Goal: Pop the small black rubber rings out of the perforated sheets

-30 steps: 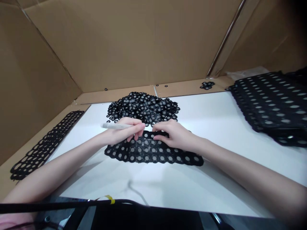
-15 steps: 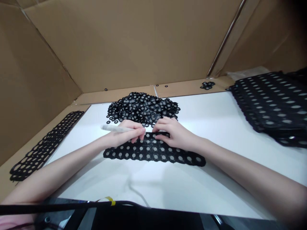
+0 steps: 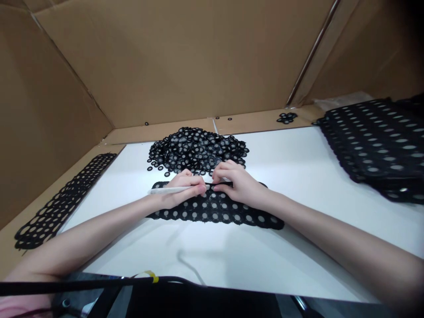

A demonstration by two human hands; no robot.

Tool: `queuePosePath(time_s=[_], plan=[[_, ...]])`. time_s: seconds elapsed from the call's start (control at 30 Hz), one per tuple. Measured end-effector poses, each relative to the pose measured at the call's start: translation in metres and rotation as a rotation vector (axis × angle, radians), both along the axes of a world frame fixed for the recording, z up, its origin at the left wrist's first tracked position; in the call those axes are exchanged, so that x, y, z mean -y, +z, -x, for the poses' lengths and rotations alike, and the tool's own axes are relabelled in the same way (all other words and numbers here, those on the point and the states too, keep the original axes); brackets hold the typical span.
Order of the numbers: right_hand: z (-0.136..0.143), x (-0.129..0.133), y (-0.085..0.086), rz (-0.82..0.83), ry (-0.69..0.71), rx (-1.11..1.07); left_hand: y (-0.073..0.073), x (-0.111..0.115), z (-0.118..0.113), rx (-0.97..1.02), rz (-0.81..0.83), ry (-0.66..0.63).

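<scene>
My left hand (image 3: 185,189) is closed round a whitish pen-like tool (image 3: 165,190), its fingertips at the upper edge of a black strip with rows of pale round spots (image 3: 215,216). The strip lies flat on the white board (image 3: 159,256). Just to the right, my right hand (image 3: 240,183) pinches the strip's upper edge between thumb and fingers. The two hands' fingertips are close, with a small gap between them. Behind them is a heaped pile of small black rings (image 3: 198,148), some loose at its front.
A spotted black strip (image 3: 66,201) lies along the left side. Stacked spotted black sheets (image 3: 374,141) occupy the right. A few rings (image 3: 286,118) rest by the cardboard back wall (image 3: 185,57). A black cable (image 3: 82,285) crosses the lower left.
My left hand has moved right and slightly down with the tool, closing in on my right hand. The tool lies more level now. My right hand has barely shifted.
</scene>
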State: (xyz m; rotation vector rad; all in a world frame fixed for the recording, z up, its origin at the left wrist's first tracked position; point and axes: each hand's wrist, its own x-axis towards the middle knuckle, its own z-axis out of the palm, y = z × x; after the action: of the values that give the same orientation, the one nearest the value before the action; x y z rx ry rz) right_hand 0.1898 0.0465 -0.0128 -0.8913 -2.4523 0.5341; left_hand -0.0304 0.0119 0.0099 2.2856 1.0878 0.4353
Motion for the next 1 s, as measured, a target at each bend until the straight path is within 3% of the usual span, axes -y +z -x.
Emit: queuePosePath(time_s=[0.57,1.0], plan=[[0.0045,0.0058,0.0010,0.016,0.018,-0.057,0.0005,0.0001,-0.0082,-0.064,-0.089,-0.148],[0.0017,0.0089,0.0082,0.040,-0.022,0.029,0.0007,0.0011,-0.0044,-0.044,0.029,-0.056]])
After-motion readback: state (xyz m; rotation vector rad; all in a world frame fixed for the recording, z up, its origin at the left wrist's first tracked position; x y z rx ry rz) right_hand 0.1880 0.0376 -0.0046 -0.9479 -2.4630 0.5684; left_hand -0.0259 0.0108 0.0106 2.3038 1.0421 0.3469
